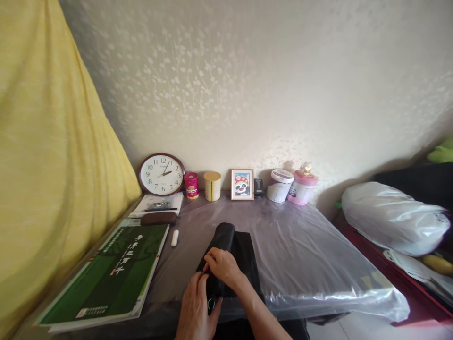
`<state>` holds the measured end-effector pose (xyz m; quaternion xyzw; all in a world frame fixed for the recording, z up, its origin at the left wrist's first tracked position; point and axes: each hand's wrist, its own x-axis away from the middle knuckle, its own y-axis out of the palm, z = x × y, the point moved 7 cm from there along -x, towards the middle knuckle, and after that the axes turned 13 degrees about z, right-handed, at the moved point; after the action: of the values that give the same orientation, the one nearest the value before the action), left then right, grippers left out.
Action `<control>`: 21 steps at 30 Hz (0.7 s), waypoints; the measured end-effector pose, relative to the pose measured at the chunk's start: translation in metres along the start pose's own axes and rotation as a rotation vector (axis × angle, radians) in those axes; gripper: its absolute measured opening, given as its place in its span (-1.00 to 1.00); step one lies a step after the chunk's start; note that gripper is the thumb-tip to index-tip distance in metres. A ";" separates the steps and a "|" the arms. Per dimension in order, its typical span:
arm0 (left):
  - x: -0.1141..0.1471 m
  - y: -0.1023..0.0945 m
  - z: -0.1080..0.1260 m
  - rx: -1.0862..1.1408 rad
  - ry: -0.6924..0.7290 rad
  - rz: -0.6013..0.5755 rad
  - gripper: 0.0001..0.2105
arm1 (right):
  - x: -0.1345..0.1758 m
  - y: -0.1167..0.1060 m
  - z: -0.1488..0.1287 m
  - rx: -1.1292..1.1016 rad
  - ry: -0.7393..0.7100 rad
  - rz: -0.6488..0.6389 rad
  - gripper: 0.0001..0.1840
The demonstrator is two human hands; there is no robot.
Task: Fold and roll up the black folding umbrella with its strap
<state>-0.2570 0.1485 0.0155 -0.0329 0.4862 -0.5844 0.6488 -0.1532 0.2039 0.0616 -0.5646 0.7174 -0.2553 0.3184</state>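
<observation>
What looks like a black folding umbrella [223, 234] lies at the table's near edge, its fabric partly rolled. A flat flap of black fabric spreads to the right of the roll. My left hand [197, 302] is closed around the near end, where a small silver-rimmed round part shows beside the thumb. Over the middle of the roll, my right hand [222, 265] is closed, its curled fingers pressing on the fabric close to the left fingertips. Part of the roll is hidden beneath both hands.
Plastic film covers the table [290, 255]. To the left are a green book [120, 269], a brown case [158, 217] and a small white stick [174, 238]. A clock [162, 174], tins, a picture frame [242, 184] and tubs [280, 185] line the wall.
</observation>
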 end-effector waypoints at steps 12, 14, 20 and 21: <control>-0.006 0.022 0.000 0.072 -0.034 -0.056 -0.52 | 0.006 -0.010 -0.007 0.100 -0.290 0.108 -0.73; -0.007 0.024 0.001 0.125 -0.050 -0.070 -0.52 | 0.004 -0.010 -0.003 0.077 -0.348 0.120 -0.74; -0.005 0.031 -0.001 0.203 -0.100 -0.096 -0.54 | -0.014 -0.001 0.013 0.132 -0.426 0.126 -0.73; -0.003 0.033 -0.003 0.202 -0.102 -0.101 -0.55 | -0.019 -0.001 0.015 0.146 -0.419 0.133 -0.73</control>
<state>-0.2345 0.1631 -0.0041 -0.0214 0.3888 -0.6599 0.6426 -0.1384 0.2217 0.0548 -0.5323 0.6510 -0.1621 0.5163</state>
